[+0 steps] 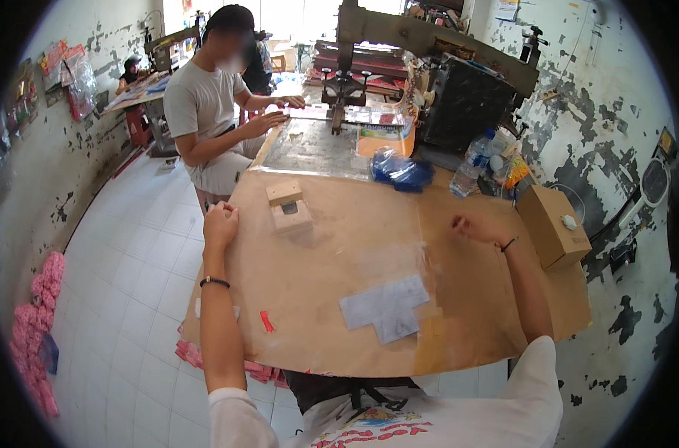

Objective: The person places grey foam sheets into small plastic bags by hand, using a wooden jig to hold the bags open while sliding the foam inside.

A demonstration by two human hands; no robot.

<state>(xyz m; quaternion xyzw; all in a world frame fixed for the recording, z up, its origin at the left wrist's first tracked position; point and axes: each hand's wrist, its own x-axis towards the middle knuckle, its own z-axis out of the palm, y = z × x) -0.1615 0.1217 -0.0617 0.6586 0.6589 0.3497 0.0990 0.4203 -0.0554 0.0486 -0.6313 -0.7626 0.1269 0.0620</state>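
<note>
One wooden block [291, 219] near left hand [221, 223]

It looked like a small workshop: 1 heavy long-armed machine [406, 31] stood over a metal bench top [317, 153], with 1 co-worker [209, 101] beside it, and a brown-covered worktable [339, 254] adjoined. Pink bundles [37, 321] lay on the tiled floor [130, 246], beside a scuffed wall [55, 172] (its paint badly flaked).

peeling white walls [615, 97] rise above pale floor tiles [123, 276].
</note>
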